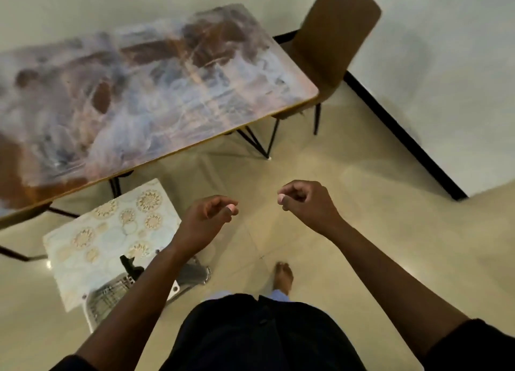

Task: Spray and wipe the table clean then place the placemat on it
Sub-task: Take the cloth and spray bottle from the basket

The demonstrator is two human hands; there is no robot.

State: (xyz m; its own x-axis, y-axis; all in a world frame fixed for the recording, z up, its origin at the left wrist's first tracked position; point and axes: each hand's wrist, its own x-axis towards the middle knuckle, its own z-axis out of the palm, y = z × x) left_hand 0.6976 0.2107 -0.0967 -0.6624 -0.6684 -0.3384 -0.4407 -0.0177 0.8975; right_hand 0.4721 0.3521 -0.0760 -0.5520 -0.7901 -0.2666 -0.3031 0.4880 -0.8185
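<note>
The table (133, 97) has a marbled brown and grey-white top and fills the upper left. Below its near edge a pale placemat (106, 239) with gold round patterns lies on a low surface. A spray bottle with a black trigger (129, 267) lies partly hidden under my left forearm, on the placemat's near side. My left hand (206, 220) hovers over the floor right of the placemat, fingers loosely curled, holding nothing. My right hand (303, 200) floats further right, fingers curled in, also with nothing in it.
A brown chair (331, 44) stands at the table's far right end against the white wall. A metal wire basket (111, 298) sits under the placemat's near edge. Beige floor tiles spread right and ahead. My bare foot (284, 276) is on the floor.
</note>
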